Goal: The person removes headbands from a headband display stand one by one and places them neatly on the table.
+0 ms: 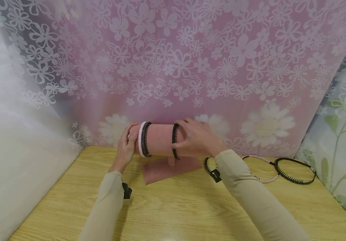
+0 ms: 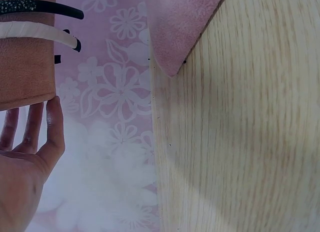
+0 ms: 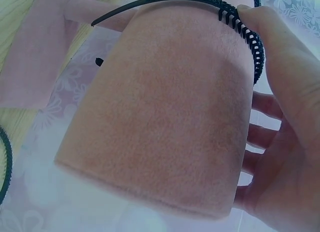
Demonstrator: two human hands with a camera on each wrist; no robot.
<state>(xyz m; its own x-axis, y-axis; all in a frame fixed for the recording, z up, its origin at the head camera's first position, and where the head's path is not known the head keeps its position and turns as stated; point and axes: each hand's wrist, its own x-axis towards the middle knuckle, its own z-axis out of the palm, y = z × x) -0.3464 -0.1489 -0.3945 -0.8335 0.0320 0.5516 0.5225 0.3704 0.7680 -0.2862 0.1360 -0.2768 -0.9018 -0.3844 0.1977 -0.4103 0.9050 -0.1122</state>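
A pink fuzzy headband stand (image 1: 159,140) has a horizontal cylinder on a short post, above a flat pink base (image 1: 173,171). Its left end is held by my left hand (image 1: 125,149), with fingertips against the end rim in the left wrist view. Close to that hand, a white headband (image 1: 141,140) and a dark sparkly headband (image 1: 144,139) sit side by side around the cylinder. Farther right, a black toothed headband (image 1: 174,138) arches over it. My right hand (image 1: 197,135) grips this band, thumb on its front; its other fingers (image 3: 260,137) lie behind the cylinder.
On the wooden table (image 1: 166,207) at the right lie a pink headband (image 1: 258,157) and a black toothed headband (image 1: 293,179). Another dark headband (image 1: 207,164) is partly hidden by the right wrist. A flowered pink curtain (image 1: 191,73) hangs close behind the stand.
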